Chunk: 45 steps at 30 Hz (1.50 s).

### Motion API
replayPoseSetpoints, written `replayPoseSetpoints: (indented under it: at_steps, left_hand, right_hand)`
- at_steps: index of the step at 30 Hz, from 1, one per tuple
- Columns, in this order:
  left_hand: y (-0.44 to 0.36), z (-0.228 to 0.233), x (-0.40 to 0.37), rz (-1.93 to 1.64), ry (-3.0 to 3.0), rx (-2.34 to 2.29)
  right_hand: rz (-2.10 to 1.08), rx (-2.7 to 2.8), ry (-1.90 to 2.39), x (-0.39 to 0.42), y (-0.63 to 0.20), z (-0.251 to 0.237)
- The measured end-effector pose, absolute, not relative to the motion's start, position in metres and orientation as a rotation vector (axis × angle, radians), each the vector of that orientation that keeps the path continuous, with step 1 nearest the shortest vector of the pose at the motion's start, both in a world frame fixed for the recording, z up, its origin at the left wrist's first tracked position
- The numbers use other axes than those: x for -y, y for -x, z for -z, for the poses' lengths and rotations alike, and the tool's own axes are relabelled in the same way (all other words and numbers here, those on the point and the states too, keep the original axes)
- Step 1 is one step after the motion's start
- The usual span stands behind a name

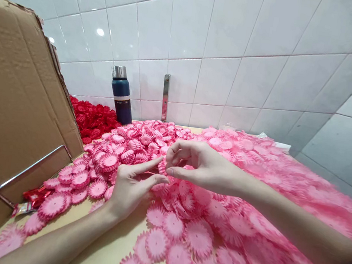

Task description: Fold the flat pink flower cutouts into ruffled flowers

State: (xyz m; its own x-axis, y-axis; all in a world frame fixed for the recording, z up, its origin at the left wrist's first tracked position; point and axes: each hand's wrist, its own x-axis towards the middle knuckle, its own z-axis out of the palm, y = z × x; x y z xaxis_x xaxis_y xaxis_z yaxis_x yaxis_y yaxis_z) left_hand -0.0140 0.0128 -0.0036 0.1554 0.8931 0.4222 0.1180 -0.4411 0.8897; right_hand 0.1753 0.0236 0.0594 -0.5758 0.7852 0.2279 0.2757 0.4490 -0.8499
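Left hand (130, 186) and right hand (196, 163) pinch pink petal disc (162, 168) between fingertips (grip narrow, both).

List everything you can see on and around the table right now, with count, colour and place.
pink flower pieces: too many to count, pink, heaped over most of the table, flat ones nearer the camera
red flower pieces: a pile, red, far left by the wall
flask: one, dark blue with silver cap, upright at the wall beside the red pile
cardboard sheet: one, brown, propped at left
metal rod frame: one, silver, against the cardboard
red wrapper: one, shiny red, at the cardboard's foot
metal bracket: one, silver, on the tiled wall
table: one, tan, bare patch near camera
left hand: one, fingers meeting the right hand's over the pink pieces
right hand: one, fingers pinched; what they hold is unclear
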Motion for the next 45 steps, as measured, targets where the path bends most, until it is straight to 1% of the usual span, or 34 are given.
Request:
replayPoseSetpoints:
  at_steps: [14, 20, 30, 45]
  left_hand:
    - [0.013, 0.003, -0.012, -1.373, -1.662, -0.809]
    - [0.013, 0.003, -0.013, -1.357, -1.682, -0.788]
    - [0.014, 0.004, -0.014, -1.335, -1.689, -0.751]
    - [0.012, 0.002, -0.013, -1.308, -1.688, -0.767]
  right_hand:
    - [-0.894, 2.085, 0.933, -0.025, -0.18, -0.061]
    - [-1.089, 2.157, 0.866, -0.023, -0.184, -0.068]
    - [-1.23, 2.122, 0.826, -0.029, -0.186, -0.063]
    - [-1.248, 2.131, 0.807, -0.028, -0.186, -0.064]
